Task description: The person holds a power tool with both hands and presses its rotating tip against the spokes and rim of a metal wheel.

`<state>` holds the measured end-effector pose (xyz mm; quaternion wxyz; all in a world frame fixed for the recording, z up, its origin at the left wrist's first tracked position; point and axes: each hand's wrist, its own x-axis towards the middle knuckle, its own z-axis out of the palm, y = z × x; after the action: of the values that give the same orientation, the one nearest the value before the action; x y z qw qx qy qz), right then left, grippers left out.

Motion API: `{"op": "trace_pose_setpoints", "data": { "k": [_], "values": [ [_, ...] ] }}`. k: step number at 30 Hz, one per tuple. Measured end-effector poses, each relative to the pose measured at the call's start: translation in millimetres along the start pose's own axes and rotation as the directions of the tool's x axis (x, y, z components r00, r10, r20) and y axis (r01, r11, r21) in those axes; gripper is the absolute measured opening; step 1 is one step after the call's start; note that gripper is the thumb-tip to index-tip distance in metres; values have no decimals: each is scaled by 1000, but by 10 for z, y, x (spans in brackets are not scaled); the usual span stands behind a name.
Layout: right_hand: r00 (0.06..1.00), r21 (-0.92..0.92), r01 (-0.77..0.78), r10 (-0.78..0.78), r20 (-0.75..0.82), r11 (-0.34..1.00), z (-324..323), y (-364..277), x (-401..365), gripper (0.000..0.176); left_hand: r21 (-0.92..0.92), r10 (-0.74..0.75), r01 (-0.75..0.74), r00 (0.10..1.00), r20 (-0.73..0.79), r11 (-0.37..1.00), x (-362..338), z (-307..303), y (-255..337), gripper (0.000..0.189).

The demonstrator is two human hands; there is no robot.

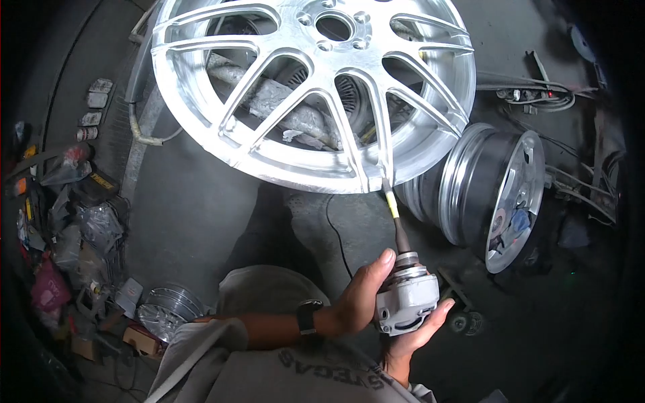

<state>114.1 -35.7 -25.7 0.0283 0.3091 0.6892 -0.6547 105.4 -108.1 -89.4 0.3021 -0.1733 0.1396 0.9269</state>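
Observation:
A die grinder with a grey-white body is held in front of my torso. My left hand, a black watch on its wrist, grips the left side with the thumb near the collar. Around the lower right side is my right hand, its thumb showing past the body; most fingers of both hands are hidden. The long shaft, banded in yellow, points up and away from me. Its tip meets, or nearly meets, the near rim of a bare silver alloy wheel, at a spoke's end.
A second wheel lies on its side at the right, with cables beyond it. Plastic bags, boxes and tools clutter the left, including a pink bag. Another wheel sits low at left. A thin black cord crosses the floor.

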Motion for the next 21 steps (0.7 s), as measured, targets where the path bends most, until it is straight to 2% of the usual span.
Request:
{"op": "trace_pose_setpoints", "data": {
  "k": [2, 6, 8, 9, 13, 14, 16, 17, 18, 20, 21],
  "values": [
    [999, 49, -27, 28, -19, 998, 7, -35, 21, 78, 9, 49, -49, 999, -13, 999, 52, -2, 8, 72],
    [1000, -97, -16, 17, 16, 995, 161, -237, 101, 77, -125, 81, -89, 994, -68, 988, 169, 50, 78, 73],
    [999, -190, -7, 1, -33, 982, 275, -306, 163, 77, -176, 84, -105, 989, -122, 979, 228, 55, 142, 74],
    [999, -216, -2, -9, -50, 976, 320, -346, 177, 75, -338, 93, -116, 992, -85, 934, 212, 58, 212, 49],
    [996, -129, -27, 16, -87, 991, 275, -380, 132, 74, -367, 54, -52, 999, -5, 929, 104, 211, 350, 53],
    [998, -97, -43, 38, -54, 994, 185, -369, 108, 75, -331, 57, -52, 998, 5, 942, 73, 235, 336, 58],
    [987, -111, -113, 100, -123, 987, 106, -396, -1, 76, -234, 21, -29, 999, -33, 972, 23, 258, 227, 63],
    [968, -116, -78, 48, -245, 990, 1, -315, -38, 77, -196, -8, -5, 998, -65, 981, -1, 293, 198, 67],
    [958, -134, -78, 37, -285, 988, -51, -291, -70, 76, -29, 36, -38, 998, -49, 999, -14, 258, 167, 68],
    [922, -146, -13, -45, -384, 989, -53, -232, -113, 76, 114, 65, -63, 998, -13, 991, -50, 237, 126, 70],
    [923, -145, -13, -44, -383, 989, -57, -212, -102, 76, 160, 100, -96, 995, -15, 982, -53, 239, 150, 70]
  ]
}}
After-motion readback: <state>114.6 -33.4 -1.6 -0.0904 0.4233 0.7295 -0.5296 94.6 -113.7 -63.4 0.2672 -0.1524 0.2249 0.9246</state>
